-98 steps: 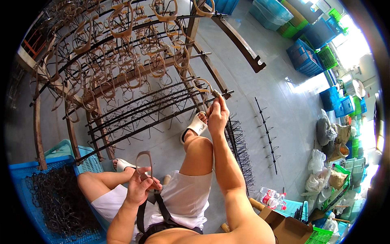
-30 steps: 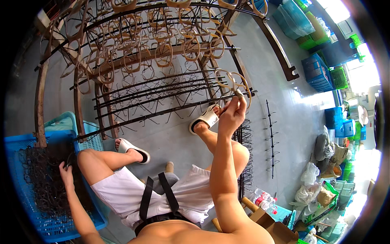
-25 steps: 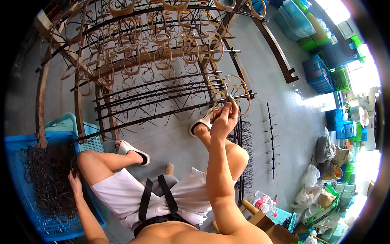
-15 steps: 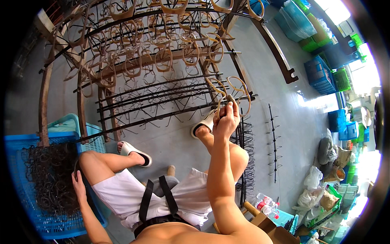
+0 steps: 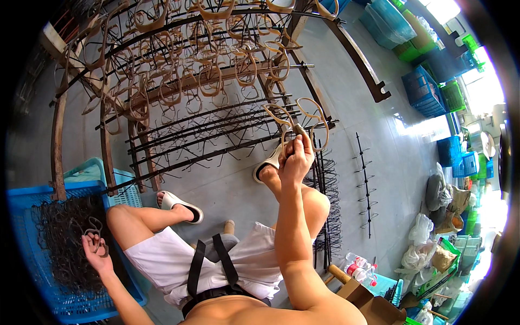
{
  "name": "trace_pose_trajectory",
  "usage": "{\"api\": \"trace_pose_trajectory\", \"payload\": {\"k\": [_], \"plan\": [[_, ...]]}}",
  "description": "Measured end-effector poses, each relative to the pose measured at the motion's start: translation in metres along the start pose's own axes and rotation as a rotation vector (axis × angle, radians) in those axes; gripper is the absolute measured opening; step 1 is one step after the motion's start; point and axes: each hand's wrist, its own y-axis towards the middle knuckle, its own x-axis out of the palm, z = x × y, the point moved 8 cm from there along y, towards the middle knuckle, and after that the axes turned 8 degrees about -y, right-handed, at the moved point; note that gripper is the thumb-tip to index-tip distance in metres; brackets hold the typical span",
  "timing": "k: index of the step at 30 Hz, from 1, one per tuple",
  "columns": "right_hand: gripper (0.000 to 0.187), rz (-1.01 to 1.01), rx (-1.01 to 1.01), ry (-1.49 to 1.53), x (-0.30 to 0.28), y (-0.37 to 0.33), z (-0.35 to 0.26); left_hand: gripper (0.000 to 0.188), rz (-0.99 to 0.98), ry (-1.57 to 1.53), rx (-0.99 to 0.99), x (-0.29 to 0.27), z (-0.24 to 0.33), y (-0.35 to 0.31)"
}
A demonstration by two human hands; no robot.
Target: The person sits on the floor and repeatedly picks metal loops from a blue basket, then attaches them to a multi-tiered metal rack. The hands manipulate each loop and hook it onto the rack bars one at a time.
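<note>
My right hand (image 5: 296,157) is raised in front of the rack. Its fingers pinch tan looped pieces (image 5: 320,120), whose thin curved bands stand out on both sides of the grip; their exact kind is unclear. On the left, my left hand (image 5: 97,253) is over the blue basket (image 5: 21,216), palm up, with curled fingers around a dark looped piece (image 5: 95,226). Below it, a tangled heap of similar dark pieces (image 5: 59,227) fills the basket. Many tan loops (image 5: 210,78) hang from the rods of the rack (image 5: 319,92).
Dark rods with short prongs (image 5: 216,147) lie across the rack's near side. A pronged rod (image 5: 364,184) and a bundle of rods (image 5: 325,216) lie on the floor at right. Plastic bottles (image 5: 360,270) and a cardboard box (image 5: 368,303) are at lower right, with baskets (image 5: 425,92) beyond.
My left hand has moved from the basket's inner right edge further over the heap and now shows a dark looped piece. My right hand keeps its tan pieces; the view has shifted slightly.
</note>
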Motion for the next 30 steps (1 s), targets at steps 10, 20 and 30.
{"api": "trace_pose_trajectory", "payload": {"k": [10,20,30], "plan": [[0.020,0.020,-0.033,0.017,-0.003,-0.002,0.005,0.031,-0.462,-0.096,-0.114,0.092,0.002,-0.074],[0.019,-0.050,-0.175,-0.134,0.008,-0.017,0.012,0.025,-0.868,-0.278,-0.478,0.152,-0.051,-0.140],[0.023,-0.058,-0.307,-0.503,0.007,-0.011,0.001,0.023,-0.888,0.080,-0.290,0.203,-0.093,-0.163]]}}
